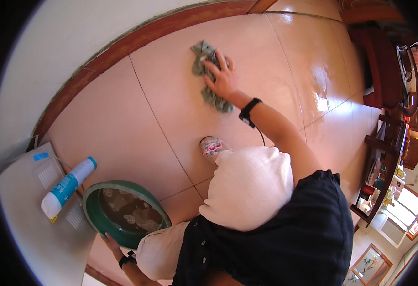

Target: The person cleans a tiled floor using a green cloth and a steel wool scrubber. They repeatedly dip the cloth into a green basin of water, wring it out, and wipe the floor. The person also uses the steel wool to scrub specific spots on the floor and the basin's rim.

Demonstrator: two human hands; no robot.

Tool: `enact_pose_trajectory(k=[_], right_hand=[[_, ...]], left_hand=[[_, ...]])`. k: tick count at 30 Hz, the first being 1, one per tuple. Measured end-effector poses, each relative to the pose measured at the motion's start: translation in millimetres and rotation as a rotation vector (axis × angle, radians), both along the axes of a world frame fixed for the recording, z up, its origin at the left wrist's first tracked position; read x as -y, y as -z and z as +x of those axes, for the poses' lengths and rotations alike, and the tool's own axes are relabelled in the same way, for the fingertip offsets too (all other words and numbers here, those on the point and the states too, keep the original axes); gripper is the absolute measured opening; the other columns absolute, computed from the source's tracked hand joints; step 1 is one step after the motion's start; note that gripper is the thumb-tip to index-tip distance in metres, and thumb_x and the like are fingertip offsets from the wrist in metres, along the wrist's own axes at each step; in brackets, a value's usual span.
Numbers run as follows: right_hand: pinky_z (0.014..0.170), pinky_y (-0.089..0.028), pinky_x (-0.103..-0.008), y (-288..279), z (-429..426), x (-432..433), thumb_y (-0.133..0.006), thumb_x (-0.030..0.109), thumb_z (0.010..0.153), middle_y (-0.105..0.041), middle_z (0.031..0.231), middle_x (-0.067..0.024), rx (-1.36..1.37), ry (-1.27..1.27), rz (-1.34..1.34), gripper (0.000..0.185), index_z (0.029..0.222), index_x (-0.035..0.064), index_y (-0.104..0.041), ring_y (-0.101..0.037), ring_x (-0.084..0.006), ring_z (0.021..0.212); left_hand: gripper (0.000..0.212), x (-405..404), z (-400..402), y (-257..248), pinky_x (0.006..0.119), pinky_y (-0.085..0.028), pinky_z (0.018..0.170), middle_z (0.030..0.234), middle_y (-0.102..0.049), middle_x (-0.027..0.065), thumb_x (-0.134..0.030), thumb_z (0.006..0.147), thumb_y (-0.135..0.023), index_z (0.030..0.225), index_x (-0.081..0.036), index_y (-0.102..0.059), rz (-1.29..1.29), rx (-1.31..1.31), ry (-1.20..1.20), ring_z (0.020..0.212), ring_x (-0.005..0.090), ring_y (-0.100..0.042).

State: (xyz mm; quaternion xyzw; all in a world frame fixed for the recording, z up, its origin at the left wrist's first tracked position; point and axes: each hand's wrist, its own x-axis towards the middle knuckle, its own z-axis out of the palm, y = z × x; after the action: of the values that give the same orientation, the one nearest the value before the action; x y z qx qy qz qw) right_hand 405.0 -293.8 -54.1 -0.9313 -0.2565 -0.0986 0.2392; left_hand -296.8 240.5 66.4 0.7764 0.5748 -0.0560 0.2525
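Note:
My right hand (222, 75), with its fingers spread, presses on a crumpled grey-green cloth (218, 102) that lies on the pinkish floor tiles (166, 82). At the lower left, my left hand (111, 243) touches the outer rim and side of a green plastic basin (92, 211); part of that hand is hidden by the basin. Murky brown water (126, 211) with patches of foam fills the basin's bottom. A white and teal bottle (68, 187) with writing on it lies on a pale appliance-like cabinet (26, 193) beside the basin.
A white wall with a reddish-brown skirting (83, 77) curves along the upper left. My foot in a floral shoe (212, 146) is between cloth and basin. Dark wooden furniture (384, 143) stands at the right. Wet, shiny patches (321, 102) show on the tiles.

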Motion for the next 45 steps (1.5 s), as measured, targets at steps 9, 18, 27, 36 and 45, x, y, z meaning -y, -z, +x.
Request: enact_pose_trajectory(k=[9, 18, 27, 36, 45], right_hand=[[0.100, -0.040, -0.0598, 20, 109, 102, -0.064, 0.037, 0.081, -0.026, 0.156, -0.0204, -0.058, 0.778, -0.234, 0.055, 0.135, 0.0312, -0.052, -0.036, -0.0502, 0.129], [0.105, -0.035, -0.0606, -4, -77, 278, -0.062, 0.039, 0.081, -0.021, 0.156, -0.0232, -0.340, 1.429, -0.320, 0.064, 0.142, 0.0345, -0.043, -0.029, -0.0542, 0.134], [0.112, -0.016, -0.0579, 12, -140, 167, -0.068, 0.029, 0.075, -0.017, 0.154, -0.0298, -0.244, 0.953, -0.231, 0.066, 0.138, 0.0245, -0.047, -0.027, -0.0456, 0.137], [0.100, -0.039, -0.0562, -21, -128, -66, -0.069, 0.018, 0.069, -0.037, 0.148, -0.0110, -0.253, -0.359, 0.119, 0.055, 0.123, 0.0288, -0.062, -0.042, -0.0408, 0.121], [0.097, -0.043, -0.0501, -28, -101, -105, -0.076, 0.016, 0.063, -0.041, 0.147, -0.0029, -0.166, -0.771, -0.089, 0.061, 0.121, 0.0308, -0.062, -0.045, -0.0320, 0.123]], left_hand=[[0.069, -21, -20, 0, 0.042, -0.035, 0.110, 0.150, -0.036, 0.0244, -0.045, 0.102, -0.043, 0.150, 0.000, -0.026, 0.059, -0.151, -0.029, 0.134, 0.0396, -0.042], [0.069, -6, -5, 1, 0.044, -0.040, 0.106, 0.145, -0.042, 0.0260, -0.046, 0.101, -0.044, 0.149, 0.001, -0.029, 0.075, -0.148, -0.019, 0.128, 0.0406, -0.048], [0.069, -11, -9, 2, 0.042, -0.036, 0.109, 0.146, -0.041, 0.0244, -0.049, 0.099, -0.046, 0.148, 0.000, -0.033, 0.082, -0.135, 0.013, 0.131, 0.0403, -0.044], [0.068, -1, -11, -1, 0.042, -0.038, 0.107, 0.144, -0.045, 0.0235, -0.047, 0.100, -0.047, 0.148, -0.001, -0.033, 0.066, -0.086, -0.066, 0.129, 0.0381, -0.048], [0.061, -2, -17, 2, 0.039, -0.041, 0.105, 0.142, -0.048, 0.0214, -0.038, 0.100, -0.050, 0.148, -0.003, -0.033, 0.067, -0.027, -0.076, 0.126, 0.0331, -0.051]])
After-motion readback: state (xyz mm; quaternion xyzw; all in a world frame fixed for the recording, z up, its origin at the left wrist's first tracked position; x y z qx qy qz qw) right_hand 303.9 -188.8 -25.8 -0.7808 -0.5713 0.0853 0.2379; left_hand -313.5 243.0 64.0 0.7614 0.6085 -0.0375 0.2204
